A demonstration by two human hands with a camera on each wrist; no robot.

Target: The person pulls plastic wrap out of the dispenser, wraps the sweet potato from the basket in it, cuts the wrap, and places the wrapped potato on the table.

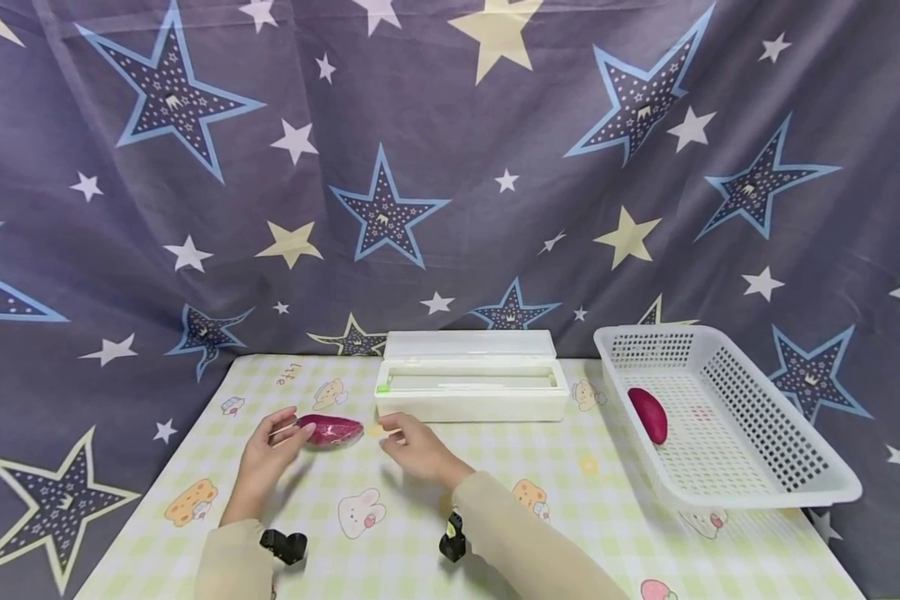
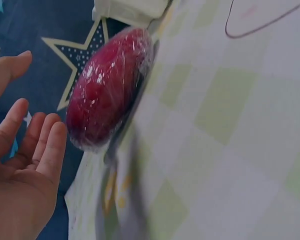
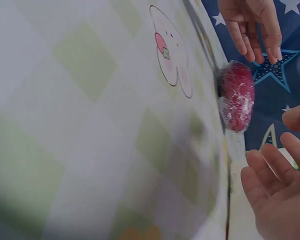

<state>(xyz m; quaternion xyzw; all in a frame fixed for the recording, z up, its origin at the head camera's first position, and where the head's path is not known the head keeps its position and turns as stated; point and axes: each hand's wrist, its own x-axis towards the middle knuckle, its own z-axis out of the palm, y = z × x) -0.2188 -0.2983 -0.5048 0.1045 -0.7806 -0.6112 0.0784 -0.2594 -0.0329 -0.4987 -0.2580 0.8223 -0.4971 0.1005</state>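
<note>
A purple-red sweet potato (image 1: 332,430), wrapped in shiny clear plastic film, lies on the table between the two hands. The left hand (image 1: 270,454) is at its left end; in the left wrist view the fingers (image 2: 52,150) are loosely bent, close beside the wrapped sweet potato (image 2: 107,90). Off its other end, a short gap away, the right hand (image 1: 425,452) has its fingers relaxed and spread. From the right wrist view, the right hand (image 3: 282,185) shows its palm with nothing in it. Behind the hands stands a long white box (image 1: 472,407), its lid raised.
At the right sits a white perforated plastic basket (image 1: 742,483) holding another purple-red sweet potato (image 1: 648,415) by its left wall. The table has a green-checked cloth (image 1: 390,550) with cartoon prints. A star-patterned curtain (image 1: 450,108) hangs behind the table's far edge.
</note>
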